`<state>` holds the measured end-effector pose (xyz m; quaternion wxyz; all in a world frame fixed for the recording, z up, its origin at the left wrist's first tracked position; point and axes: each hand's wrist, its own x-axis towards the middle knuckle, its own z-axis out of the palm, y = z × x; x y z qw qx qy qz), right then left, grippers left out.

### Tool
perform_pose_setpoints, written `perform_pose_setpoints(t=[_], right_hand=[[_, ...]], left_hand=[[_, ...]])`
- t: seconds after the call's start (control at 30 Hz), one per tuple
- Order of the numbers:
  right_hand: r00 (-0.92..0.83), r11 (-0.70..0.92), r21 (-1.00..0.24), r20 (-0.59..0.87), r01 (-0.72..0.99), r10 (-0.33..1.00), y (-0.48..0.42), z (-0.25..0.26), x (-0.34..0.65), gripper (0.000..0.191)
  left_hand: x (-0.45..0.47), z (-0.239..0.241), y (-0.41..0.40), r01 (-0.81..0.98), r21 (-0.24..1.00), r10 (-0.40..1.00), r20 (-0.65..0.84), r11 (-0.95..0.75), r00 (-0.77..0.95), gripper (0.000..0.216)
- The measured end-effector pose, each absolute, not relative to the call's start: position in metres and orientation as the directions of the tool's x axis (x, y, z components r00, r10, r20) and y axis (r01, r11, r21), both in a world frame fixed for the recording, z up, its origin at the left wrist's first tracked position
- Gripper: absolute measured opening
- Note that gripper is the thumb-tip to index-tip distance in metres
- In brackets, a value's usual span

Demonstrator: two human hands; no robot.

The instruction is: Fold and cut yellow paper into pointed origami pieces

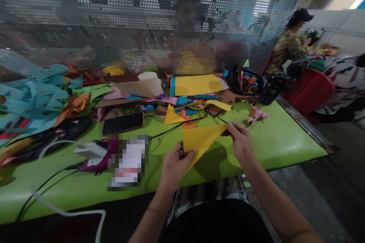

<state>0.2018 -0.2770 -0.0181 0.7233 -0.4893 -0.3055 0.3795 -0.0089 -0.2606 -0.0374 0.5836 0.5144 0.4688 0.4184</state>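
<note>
A triangular sheet of yellow paper [201, 138] is held up over the green table [285, 136], with one point hanging downward. My left hand [178, 161] grips its left edge, thumb on the front face and fingers mostly behind. At the upper right corner, my right hand [241, 140] pinches the sheet between thumb and fingers. Just behind it lies a smaller yellow paper piece [173, 115] with a pointed top. A stack of yellow sheets [199, 85] rests farther back against the perforated metal panel [154, 11].
Blue paper scraps [37, 95] heap up at the left. A black phone [123, 123], a purple power strip [98, 159] with a white plug, and a pixelated phone-shaped object [129, 162] lie left of my hands. A pink figurine [259, 114] stands right. A person [291, 41] sits beyond a red chair [310, 89].
</note>
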Motion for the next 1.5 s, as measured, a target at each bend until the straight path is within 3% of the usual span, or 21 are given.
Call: perform_pose_setpoints(t=[0.13, 0.23, 0.33, 0.63, 1.07, 1.2, 1.5], right_hand=[[0.399, 0.197, -0.928, 0.058, -0.316, 0.915, -0.281, -0.019, 0.198, 0.028], [0.173, 0.051, -0.958, 0.001, -0.282, 0.985, -0.284, -0.024, 0.186, 0.032], [0.102, -0.061, -0.974, -0.085, -0.216, 0.991, -0.286, -0.028, 0.176, 0.032], [0.289, 0.037, -0.979, -0.023, -0.202, 0.957, -0.283, -0.028, 0.175, 0.024], [0.390, 0.125, -0.962, 0.020, -0.244, 0.921, -0.283, -0.028, 0.187, 0.024], [0.416, 0.148, -0.955, 0.029, -0.256, 0.909, -0.285, -0.024, 0.187, 0.024], [0.489, 0.192, -0.936, 0.025, -0.295, 0.872, -0.287, -0.021, 0.183, 0.027]], left_hand=[[-0.004, -0.036, -0.260, -0.081, 0.993, 0.974, -0.068, 0.088, 0.218, 0.049], [0.001, -0.032, -0.262, -0.095, 0.991, 0.974, -0.074, 0.096, 0.212, 0.046], [0.005, -0.027, -0.266, -0.122, 0.989, 0.971, -0.055, 0.086, 0.233, 0.043], [-0.003, -0.029, -0.273, -0.007, 0.995, 0.941, -0.090, 0.098, 0.325, 0.024], [-0.017, -0.018, -0.276, -0.075, 0.967, 0.877, -0.188, 0.245, 0.442, 0.043], [-0.015, -0.016, -0.279, -0.032, 0.977, 0.867, -0.173, 0.213, 0.467, 0.048], [-0.007, -0.026, -0.282, -0.016, 0.989, 0.902, -0.126, 0.145, 0.413, 0.030]])
